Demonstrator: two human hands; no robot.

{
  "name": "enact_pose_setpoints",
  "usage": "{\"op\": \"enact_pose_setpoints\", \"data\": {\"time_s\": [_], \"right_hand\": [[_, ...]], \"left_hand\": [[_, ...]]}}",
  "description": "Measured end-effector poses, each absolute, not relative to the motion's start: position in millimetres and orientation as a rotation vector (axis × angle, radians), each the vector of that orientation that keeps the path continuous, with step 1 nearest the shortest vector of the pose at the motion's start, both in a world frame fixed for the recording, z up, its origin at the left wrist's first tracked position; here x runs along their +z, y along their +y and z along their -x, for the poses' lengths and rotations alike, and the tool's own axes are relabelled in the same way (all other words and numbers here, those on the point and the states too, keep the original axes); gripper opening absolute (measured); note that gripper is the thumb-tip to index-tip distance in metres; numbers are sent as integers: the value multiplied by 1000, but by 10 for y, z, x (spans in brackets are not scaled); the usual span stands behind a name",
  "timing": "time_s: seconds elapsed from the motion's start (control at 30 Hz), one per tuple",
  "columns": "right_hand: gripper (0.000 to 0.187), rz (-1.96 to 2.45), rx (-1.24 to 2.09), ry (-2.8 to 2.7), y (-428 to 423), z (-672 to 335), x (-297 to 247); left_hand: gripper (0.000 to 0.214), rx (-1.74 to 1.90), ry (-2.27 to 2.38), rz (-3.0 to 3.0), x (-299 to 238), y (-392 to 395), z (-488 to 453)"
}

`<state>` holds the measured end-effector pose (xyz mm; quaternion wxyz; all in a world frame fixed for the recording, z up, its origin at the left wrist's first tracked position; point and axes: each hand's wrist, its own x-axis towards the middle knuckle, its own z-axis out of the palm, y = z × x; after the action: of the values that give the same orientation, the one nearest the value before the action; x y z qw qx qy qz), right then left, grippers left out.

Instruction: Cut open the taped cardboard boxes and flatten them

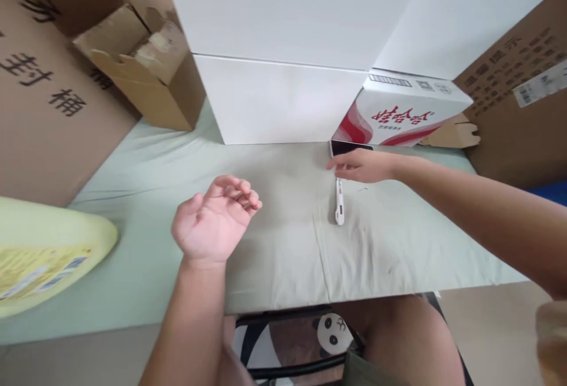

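My left hand is raised above the cloth with its palm turned up. Its fingers are loosely bent and apart, with nothing in them. Across the upper end of a slim white device with port-like slots reaches my right hand, fingers stretched to the left. It appears to hold nothing; whether its fingertips touch the device I cannot make out. The device lies lengthwise on the pale green cloth. Just behind my right hand is a dark, flat, phone-like object with a light edge, partly covered by the hand.
White panels rise at the back. A white-and-red carton stands behind my right hand. Brown cardboard boxes are at left, another large one at right. A yellow-green container lies near left. Below the edge is a panda-print item.
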<state>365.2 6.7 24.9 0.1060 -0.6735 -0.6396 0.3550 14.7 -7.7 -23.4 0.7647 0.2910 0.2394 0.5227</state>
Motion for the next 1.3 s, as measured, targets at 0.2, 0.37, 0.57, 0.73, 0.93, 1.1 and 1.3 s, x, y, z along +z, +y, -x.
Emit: {"op": "enact_pose_setpoints", "data": {"time_s": [0.2, 0.37, 0.57, 0.73, 0.93, 1.1, 1.3], "right_hand": [[43, 1378, 596, -2512, 890, -1739, 306], [47, 1365, 382, -2352, 1899, -735, 308], [50, 1411, 299, -2353, 2330, -359, 303], [49, 1268, 311, -2272, 1471, -794, 321], [30, 1067, 433, -2127, -402, -1918, 456], [40, 1171, 194, -1881, -1496, -2478, 83], [55, 1278, -254, -1581, -1597, -2628, -390]], "left_hand": [[37, 1192, 424, -649, -193, -66, 174], [36, 1216, 394, -665, -161, -5, 375], [34, 1259, 443, -661, -126, -2, 430], [15, 1939, 975, -535, -158, 13, 335], [20, 2002, 1174, -499, -144, 77, 331], [43, 1676, 734, -841, -236, 78, 73], [43, 1550, 640, -1274, -402, 14, -228]]}}
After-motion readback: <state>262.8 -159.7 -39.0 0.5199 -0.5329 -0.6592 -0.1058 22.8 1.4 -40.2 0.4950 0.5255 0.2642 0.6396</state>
